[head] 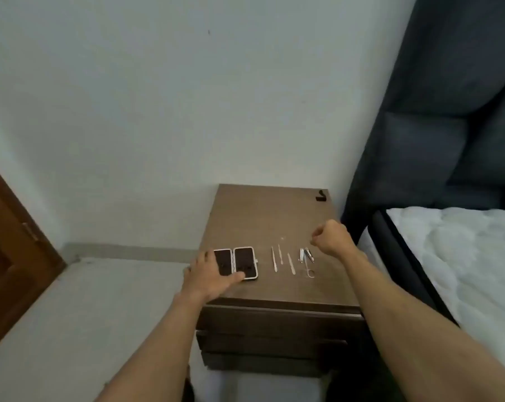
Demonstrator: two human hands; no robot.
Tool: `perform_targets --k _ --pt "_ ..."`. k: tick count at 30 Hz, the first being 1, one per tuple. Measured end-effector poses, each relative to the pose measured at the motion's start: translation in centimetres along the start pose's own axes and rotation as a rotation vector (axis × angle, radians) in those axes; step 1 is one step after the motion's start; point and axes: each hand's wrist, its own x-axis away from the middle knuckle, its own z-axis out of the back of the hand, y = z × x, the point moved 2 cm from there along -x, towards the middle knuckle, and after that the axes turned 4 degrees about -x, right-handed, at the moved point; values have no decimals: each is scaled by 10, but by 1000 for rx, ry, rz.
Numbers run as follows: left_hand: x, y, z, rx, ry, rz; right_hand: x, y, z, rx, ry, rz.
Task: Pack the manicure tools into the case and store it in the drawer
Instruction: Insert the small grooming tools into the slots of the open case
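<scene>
My view, person's body: two bare forearms w/ no sleeves, watch, rings or gloves seen on left hand [209, 275] or right hand [331, 237]; nails too blurred to tell, nothing else of body in shot.

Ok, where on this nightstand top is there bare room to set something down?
The back half of the nightstand is bare, from the wall to the tool row, apart from a small black object at the back right corner. The front strip is crowded by the open case, the tools and both hands.
</scene>
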Motion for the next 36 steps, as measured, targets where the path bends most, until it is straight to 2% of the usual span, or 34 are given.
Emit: perform_targets --k 5,14,19,24,29,36 --pt "-26 -18 -37 -134 -29 35 -45 23 -39 67 -19 -111" --pt "-49 -20 -56 -196 69 -63 -76 39 -65 125 -94 -96" --pt "-51 -22 -55 -111 68 -80 -79 26 -61 -171 -21 -48" --pt "-55 -32 -50 -62 52 -130 -70 -30 -82 -378 -212 60" --pt "-51 -36 -53 -40 88 -145 -66 -64 -126 -294 -318 80" --pt "-45 -36 -59 -30 184 -127 -69 -66 -153 -83 -288 129"
